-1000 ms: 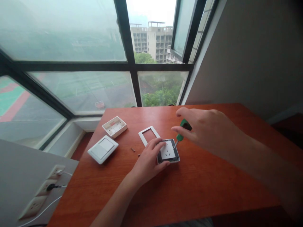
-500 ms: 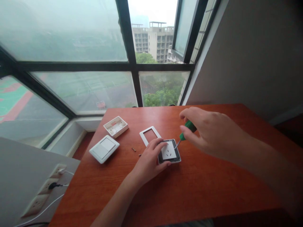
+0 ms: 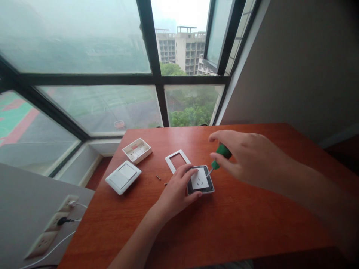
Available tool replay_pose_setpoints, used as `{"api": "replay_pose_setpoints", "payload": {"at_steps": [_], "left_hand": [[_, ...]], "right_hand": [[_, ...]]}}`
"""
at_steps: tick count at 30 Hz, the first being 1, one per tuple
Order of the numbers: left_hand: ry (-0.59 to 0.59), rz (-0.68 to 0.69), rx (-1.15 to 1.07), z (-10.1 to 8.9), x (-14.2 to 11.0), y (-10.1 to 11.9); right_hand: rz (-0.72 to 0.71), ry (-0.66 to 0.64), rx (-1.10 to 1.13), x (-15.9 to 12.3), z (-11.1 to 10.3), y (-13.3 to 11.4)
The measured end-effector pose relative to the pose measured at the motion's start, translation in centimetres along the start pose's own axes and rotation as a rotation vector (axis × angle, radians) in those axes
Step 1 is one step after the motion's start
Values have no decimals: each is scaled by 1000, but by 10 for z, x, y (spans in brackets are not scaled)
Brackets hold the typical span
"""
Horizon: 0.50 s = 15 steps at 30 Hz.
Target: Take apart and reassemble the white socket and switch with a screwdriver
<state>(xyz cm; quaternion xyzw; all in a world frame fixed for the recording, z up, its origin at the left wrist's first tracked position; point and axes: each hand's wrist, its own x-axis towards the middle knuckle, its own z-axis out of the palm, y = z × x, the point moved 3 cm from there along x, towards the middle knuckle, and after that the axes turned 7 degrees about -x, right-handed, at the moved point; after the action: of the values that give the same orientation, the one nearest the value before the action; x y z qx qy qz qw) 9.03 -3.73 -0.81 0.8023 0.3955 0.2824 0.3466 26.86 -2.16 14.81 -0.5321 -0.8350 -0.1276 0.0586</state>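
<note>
A white wall socket (image 3: 201,179) with a dark surround lies on the wooden table. My left hand (image 3: 178,186) grips it from the left, thumb along the near side and fingers over the far side and face. In my right hand (image 3: 238,151) is a screwdriver (image 3: 223,150) with a green handle. Its index finger is lifted off the handle while the thumb lies against it. The slanting shaft meets the right edge of the socket, where the exact tip contact is too small to make out. A white cover frame (image 3: 169,160) lies just behind the socket.
Left on the table (image 3: 238,231) are a white switch (image 3: 123,177) and an open white mounting box (image 3: 137,150). A loose screw (image 3: 158,177) lies left of my left hand, another (image 3: 165,184) close beside it. Windows rise behind; wall outlets (image 3: 56,220) with cables are at lower left.
My right hand and the screwdriver handle have shifted slightly left, with the tip staying at the socket's right edge. My left hand and the socket stay in place.
</note>
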Motion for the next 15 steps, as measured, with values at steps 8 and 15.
{"api": "replay_pose_setpoints", "payload": {"at_steps": [8,15], "left_hand": [[-4,9,3,-1,0,0],[-17,-10,14,0,0,-1]], "right_hand": [[-58,16,81,-2,-4,-4],[94,56,-173,2,0,-4]]}}
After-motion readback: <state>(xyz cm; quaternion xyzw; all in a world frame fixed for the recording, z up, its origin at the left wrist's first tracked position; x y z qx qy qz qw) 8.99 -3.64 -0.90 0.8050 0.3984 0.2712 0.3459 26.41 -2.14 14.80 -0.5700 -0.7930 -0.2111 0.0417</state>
